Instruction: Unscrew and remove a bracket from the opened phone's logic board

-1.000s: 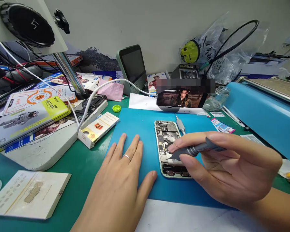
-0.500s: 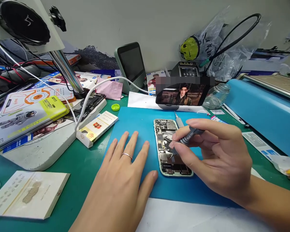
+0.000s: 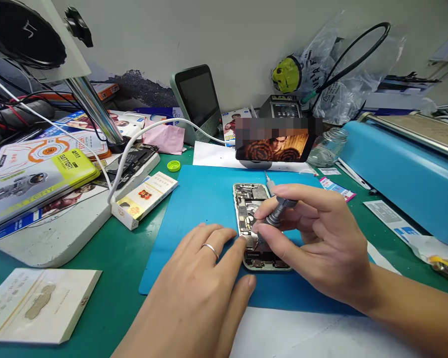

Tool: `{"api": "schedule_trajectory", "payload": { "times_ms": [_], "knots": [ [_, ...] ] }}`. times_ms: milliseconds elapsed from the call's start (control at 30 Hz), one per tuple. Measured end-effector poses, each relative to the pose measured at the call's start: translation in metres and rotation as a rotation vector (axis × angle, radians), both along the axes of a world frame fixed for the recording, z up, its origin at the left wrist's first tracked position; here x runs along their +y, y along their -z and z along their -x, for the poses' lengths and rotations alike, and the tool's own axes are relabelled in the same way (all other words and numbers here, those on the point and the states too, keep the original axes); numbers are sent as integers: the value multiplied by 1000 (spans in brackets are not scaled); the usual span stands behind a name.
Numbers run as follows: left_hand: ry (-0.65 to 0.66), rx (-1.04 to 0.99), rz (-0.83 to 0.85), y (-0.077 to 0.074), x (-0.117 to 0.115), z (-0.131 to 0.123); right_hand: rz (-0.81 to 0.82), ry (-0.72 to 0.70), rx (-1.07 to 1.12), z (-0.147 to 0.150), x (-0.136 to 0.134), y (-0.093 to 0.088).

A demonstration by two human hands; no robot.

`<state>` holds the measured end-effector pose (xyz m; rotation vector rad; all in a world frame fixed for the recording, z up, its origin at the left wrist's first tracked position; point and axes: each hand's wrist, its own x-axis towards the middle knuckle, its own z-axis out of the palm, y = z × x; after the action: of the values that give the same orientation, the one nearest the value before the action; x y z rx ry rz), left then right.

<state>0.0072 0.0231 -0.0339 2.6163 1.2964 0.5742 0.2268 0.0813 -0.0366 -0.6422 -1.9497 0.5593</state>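
An opened phone [image 3: 248,203] with its boards bared lies on the blue mat [image 3: 205,191]. My right hand [image 3: 313,238] pinches a grey screwdriver [image 3: 275,215], tip down on the phone's middle. My left hand [image 3: 197,288], a ring on one finger, lies flat on the mat with its fingertips touching the phone's left edge; its fingers are stretched out and hold nothing.
A second phone [image 3: 272,146] playing video leans behind the mat, next to a glass jar [image 3: 326,146]. A small box [image 3: 145,198], a white cable [image 3: 134,144] and a microscope stand [image 3: 59,219] are on the left. A blue machine [image 3: 403,169] stands at right.
My left hand slid right until its fingertips reached the phone's edge. My right hand tipped the screwdriver more upright and shifted slightly left over the phone.
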Motion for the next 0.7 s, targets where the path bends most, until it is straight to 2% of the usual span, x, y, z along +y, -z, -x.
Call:
{"api": "schedule_trajectory", "payload": {
  "times_ms": [433, 700],
  "knots": [
    [61, -85, 4, -2, -1, 2, -34, -8, 59, 1, 3, -5],
    [99, -12, 6, 5, 2, -3, -17, -1, 71, 0, 2, -1]
  ]
}}
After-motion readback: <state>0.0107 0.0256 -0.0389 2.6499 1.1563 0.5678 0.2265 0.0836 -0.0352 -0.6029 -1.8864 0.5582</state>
